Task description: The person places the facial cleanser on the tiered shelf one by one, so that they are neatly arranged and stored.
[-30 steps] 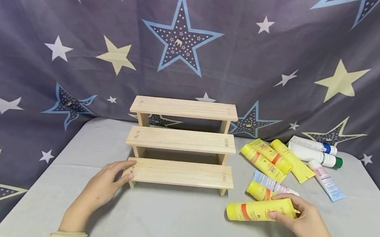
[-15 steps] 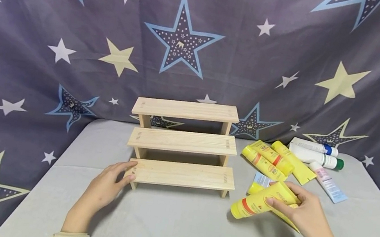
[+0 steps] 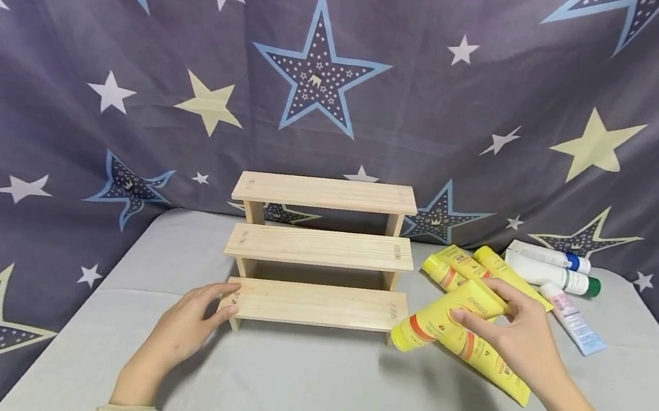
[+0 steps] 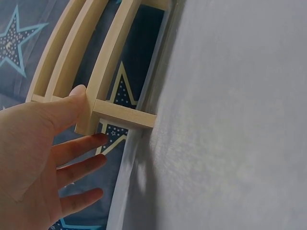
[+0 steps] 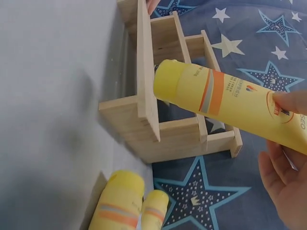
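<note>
A three-step wooden display stand (image 3: 314, 304) rests on the grey-covered table. My left hand (image 3: 183, 330) holds the left end of its bottom step (image 4: 103, 72) between thumb and fingers. In my right hand (image 3: 525, 337) is a yellow squeeze tube (image 3: 444, 313) with an orange band, pinched near its flat end. The tube is lifted off the table and tilted, its yellow cap (image 5: 168, 79) pointing down-left toward the right end of the bottom step. Another yellow tube (image 3: 491, 368) lies on the table beneath it, partly covered from the head view.
Several yellow tubes (image 3: 515, 278) lie to the right of the stand. Behind them are a white tube with a green cap (image 3: 551, 275) and one with a blue cap (image 3: 544, 255). A pink-and-blue tube (image 3: 573, 322) lies beside them. A star-patterned curtain (image 3: 326, 147) hangs behind.
My right hand has raised the yellow tube off the table and tilted it, moving it up and left toward the stand. My left hand stays on the bottom step.
</note>
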Action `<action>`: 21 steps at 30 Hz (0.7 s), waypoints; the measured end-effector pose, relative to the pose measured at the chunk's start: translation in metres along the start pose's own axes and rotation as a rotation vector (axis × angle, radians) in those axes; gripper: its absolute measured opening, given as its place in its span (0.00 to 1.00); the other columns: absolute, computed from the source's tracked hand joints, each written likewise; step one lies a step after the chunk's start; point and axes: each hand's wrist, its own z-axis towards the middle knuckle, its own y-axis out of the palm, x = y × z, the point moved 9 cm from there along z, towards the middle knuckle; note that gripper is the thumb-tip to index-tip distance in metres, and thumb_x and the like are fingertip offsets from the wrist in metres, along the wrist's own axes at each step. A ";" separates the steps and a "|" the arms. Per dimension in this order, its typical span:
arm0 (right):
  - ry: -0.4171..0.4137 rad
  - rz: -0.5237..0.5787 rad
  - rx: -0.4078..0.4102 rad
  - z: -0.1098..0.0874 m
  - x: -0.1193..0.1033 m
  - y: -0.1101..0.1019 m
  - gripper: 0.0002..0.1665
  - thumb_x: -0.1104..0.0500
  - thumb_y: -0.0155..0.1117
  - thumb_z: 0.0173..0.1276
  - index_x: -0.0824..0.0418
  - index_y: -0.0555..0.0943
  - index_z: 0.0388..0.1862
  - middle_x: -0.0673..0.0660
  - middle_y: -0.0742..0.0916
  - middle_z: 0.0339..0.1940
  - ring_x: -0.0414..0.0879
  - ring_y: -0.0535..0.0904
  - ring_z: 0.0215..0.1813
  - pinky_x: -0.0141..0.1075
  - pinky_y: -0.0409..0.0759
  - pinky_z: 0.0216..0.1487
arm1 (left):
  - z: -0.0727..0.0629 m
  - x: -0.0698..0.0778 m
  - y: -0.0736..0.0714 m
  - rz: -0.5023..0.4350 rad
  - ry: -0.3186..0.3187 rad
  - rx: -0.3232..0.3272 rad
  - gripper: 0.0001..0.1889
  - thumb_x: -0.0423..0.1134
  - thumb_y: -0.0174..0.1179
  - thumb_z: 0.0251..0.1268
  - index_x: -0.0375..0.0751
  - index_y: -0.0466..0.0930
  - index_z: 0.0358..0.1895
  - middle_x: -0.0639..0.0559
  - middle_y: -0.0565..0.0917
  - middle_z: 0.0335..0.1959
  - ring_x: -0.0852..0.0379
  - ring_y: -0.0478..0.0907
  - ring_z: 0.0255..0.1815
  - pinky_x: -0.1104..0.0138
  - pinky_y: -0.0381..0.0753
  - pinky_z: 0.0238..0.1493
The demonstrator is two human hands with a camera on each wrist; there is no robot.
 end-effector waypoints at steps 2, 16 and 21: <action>-0.012 -0.002 0.008 0.004 -0.005 0.001 0.40 0.52 0.77 0.59 0.72 0.74 0.65 0.68 0.79 0.63 0.60 0.72 0.64 0.50 0.75 0.60 | 0.000 -0.001 0.001 0.005 -0.007 0.001 0.27 0.56 0.53 0.75 0.50 0.70 0.71 0.40 0.71 0.69 0.35 0.65 0.70 0.36 0.62 0.66; -0.078 0.087 0.014 0.035 -0.032 0.021 0.26 0.54 0.77 0.61 0.61 0.82 0.56 0.57 0.82 0.39 0.45 0.75 0.30 0.32 0.74 0.27 | 0.000 -0.003 0.000 0.022 -0.014 0.011 0.27 0.58 0.52 0.74 0.51 0.71 0.70 0.42 0.74 0.68 0.36 0.66 0.70 0.36 0.62 0.65; -0.101 0.133 0.015 0.045 -0.042 0.025 0.24 0.54 0.77 0.60 0.59 0.82 0.54 0.56 0.83 0.34 0.44 0.73 0.28 0.33 0.73 0.26 | 0.000 -0.005 0.001 0.020 -0.020 0.010 0.27 0.58 0.53 0.74 0.51 0.72 0.70 0.42 0.74 0.68 0.35 0.66 0.69 0.35 0.63 0.64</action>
